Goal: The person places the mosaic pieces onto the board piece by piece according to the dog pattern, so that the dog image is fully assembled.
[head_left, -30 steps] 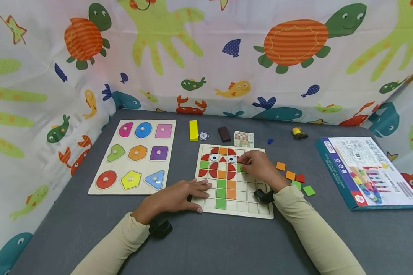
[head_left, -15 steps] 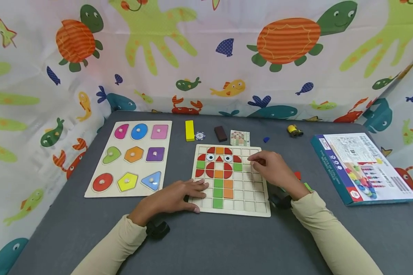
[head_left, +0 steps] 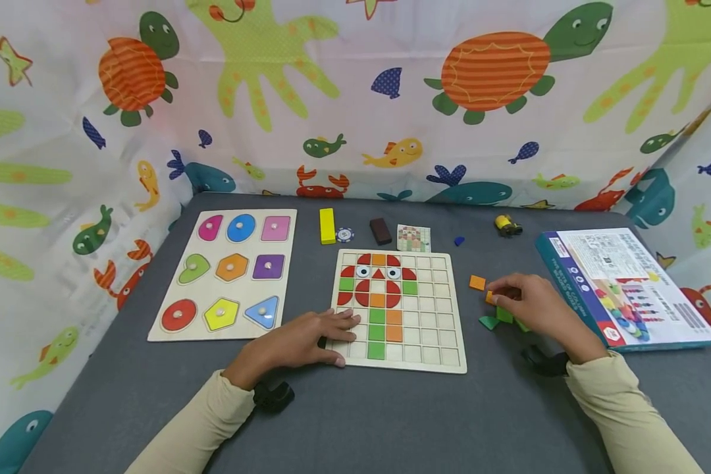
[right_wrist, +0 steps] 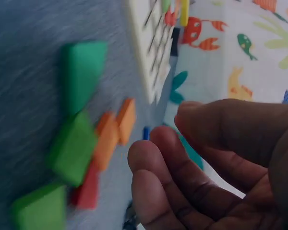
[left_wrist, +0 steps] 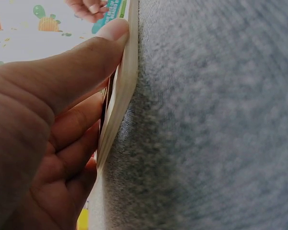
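The wooden grid board [head_left: 429, 316] lies mid-table, with red, green and orange tiles and two eye pieces set in its cells like an owl. My left hand [head_left: 316, 337] rests on its left edge, fingers spread over the surface; the left wrist view shows the thumb along the board's rim [left_wrist: 129, 62]. Over the loose tiles right of the board hovers my right hand [head_left: 533, 303]. Nothing shows between its thumb and fingertips in the right wrist view. Below it lie orange tiles [right_wrist: 105, 139], green squares [right_wrist: 74, 148], a green triangle [right_wrist: 81, 74] and a red piece [right_wrist: 89, 187].
At left lies a shape puzzle board [head_left: 249, 303] with knobbed pieces. Behind the grid board are a yellow block [head_left: 327, 226], a chip [head_left: 345, 235], a dark block [head_left: 380, 230] and a pattern card [head_left: 413, 238]. A toy figure [head_left: 507, 226] and box [head_left: 634, 289] stand right.
My right hand has left the red piece beside the owl's right eye and moved right, off the board, to the loose tiles. The left hand has stayed on the board.
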`<action>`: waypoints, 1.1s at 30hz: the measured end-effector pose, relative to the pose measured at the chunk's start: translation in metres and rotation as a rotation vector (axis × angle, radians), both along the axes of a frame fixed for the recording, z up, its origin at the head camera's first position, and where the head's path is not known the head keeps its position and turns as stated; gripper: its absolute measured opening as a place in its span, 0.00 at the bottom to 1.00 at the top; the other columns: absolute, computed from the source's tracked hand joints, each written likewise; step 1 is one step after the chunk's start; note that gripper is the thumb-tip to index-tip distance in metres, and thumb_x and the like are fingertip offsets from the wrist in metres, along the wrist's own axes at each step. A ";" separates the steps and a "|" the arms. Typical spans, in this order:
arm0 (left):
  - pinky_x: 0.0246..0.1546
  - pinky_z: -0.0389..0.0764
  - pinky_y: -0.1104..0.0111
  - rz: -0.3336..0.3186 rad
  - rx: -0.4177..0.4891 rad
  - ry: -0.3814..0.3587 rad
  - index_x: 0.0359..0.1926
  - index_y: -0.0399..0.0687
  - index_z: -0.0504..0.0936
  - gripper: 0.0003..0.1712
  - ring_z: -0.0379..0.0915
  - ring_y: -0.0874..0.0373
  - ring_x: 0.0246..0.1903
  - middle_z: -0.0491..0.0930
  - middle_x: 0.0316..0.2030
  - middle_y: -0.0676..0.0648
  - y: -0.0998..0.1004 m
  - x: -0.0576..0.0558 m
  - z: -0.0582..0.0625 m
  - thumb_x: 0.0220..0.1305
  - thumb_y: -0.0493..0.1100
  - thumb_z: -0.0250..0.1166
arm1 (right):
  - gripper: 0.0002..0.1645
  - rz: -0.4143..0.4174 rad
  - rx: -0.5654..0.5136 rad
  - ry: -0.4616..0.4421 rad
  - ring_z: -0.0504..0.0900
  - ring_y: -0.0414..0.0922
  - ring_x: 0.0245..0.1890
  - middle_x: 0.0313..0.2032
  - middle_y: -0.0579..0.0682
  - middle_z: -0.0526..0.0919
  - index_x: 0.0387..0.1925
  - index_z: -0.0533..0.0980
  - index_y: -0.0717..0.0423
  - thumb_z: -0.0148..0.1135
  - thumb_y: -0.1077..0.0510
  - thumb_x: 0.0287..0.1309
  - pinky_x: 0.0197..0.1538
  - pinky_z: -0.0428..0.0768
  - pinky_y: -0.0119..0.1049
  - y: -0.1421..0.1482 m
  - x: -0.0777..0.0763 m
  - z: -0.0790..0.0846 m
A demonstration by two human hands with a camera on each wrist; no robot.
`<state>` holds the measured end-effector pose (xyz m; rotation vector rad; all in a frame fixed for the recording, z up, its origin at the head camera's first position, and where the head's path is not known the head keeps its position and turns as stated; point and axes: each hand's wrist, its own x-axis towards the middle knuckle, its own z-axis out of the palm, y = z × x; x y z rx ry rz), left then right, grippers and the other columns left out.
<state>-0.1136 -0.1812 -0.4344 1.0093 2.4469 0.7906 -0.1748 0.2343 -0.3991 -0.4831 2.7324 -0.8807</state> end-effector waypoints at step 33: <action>0.67 0.56 0.54 -0.002 0.011 -0.010 0.64 0.48 0.76 0.31 0.50 0.57 0.71 0.64 0.69 0.52 0.001 -0.002 -0.004 0.61 0.50 0.69 | 0.14 -0.010 0.031 0.121 0.78 0.50 0.37 0.41 0.57 0.81 0.47 0.81 0.64 0.65 0.66 0.59 0.38 0.79 0.43 0.022 0.017 -0.011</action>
